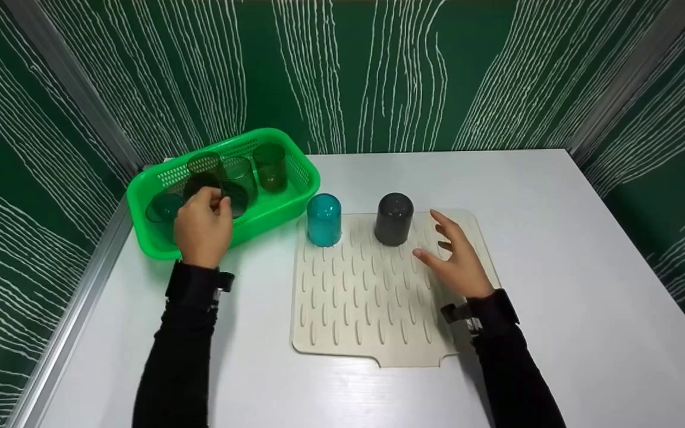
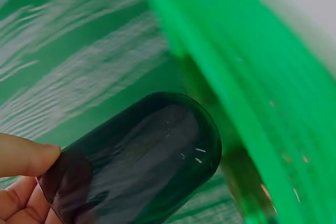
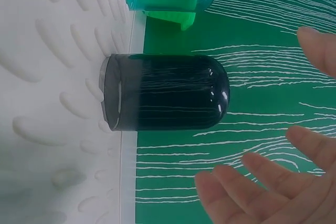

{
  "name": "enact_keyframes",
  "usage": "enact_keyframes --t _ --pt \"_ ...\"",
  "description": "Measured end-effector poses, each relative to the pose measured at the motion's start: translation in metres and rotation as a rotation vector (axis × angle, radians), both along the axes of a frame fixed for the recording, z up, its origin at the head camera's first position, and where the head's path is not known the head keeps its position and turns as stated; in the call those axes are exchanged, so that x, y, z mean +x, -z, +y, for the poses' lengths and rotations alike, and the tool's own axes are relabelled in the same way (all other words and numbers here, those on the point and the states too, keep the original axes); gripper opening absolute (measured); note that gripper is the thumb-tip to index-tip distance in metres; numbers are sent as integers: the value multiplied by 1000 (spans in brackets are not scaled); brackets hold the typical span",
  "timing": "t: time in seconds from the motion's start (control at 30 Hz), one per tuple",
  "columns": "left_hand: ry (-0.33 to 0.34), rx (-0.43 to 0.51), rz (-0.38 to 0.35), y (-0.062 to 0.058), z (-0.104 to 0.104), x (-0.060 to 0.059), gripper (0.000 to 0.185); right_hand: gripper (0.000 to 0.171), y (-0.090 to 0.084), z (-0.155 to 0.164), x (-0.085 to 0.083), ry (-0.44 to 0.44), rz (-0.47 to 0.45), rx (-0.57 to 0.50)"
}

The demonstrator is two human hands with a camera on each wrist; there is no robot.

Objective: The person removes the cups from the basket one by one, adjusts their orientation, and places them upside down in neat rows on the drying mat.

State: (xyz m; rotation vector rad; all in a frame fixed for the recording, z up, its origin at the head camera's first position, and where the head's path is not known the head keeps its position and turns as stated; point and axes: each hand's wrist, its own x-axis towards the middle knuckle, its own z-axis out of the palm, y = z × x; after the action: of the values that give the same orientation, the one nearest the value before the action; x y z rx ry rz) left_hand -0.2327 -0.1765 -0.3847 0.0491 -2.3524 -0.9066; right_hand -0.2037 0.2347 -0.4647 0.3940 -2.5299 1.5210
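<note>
Green panels with white wavy lines wall in a white table (image 1: 556,249). At my 10 o'clock sits a green basket (image 1: 295,196) holding several tinted cups. My left hand (image 1: 203,223) is over the basket, fingers and thumb curled round a dark green cup (image 2: 142,161); the left wrist view shows its rounded closed end pointing away from my fingertips (image 2: 29,153), long axis running out from the palm, basket wall blurred behind. Straight ahead lies a cream ribbed drying mat (image 1: 366,309). Along its far edge, a teal cup (image 1: 324,219) at 11 o'clock and a grey cup (image 1: 394,219) at 12 stand mouth down. My right hand (image 1: 455,258) hovers above the mat, fingers spread and relaxed, holding nothing; the grey cup is just at its 10 o'clock, apart from the fingertips, and nearer this hand than the left
</note>
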Motion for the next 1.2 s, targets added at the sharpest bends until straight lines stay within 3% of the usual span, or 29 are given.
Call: enact_keyframes --t 0.13,0.27,0.53,0.8,0.93,1.2 --pt "98 182 95 3 21 16 18 77 -8 -8 6 -7 -4 -6" --pt "225 346 111 9 46 28 17 75 -24 -18 16 -28 0 -24" --pt "504 824 -48 21 85 42 15 73 -36 -26 25 -65 19 -42" --pt "633 1223 -223 36 112 48 8 75 -27 -29 20 -67 64 -78" --pt "685 1332 -262 45 128 50 9 78 -13 -30 14 -96 111 -83" --pt "704 1386 -339 58 151 54 11 86 -12 -35 19 -203 181 -112"
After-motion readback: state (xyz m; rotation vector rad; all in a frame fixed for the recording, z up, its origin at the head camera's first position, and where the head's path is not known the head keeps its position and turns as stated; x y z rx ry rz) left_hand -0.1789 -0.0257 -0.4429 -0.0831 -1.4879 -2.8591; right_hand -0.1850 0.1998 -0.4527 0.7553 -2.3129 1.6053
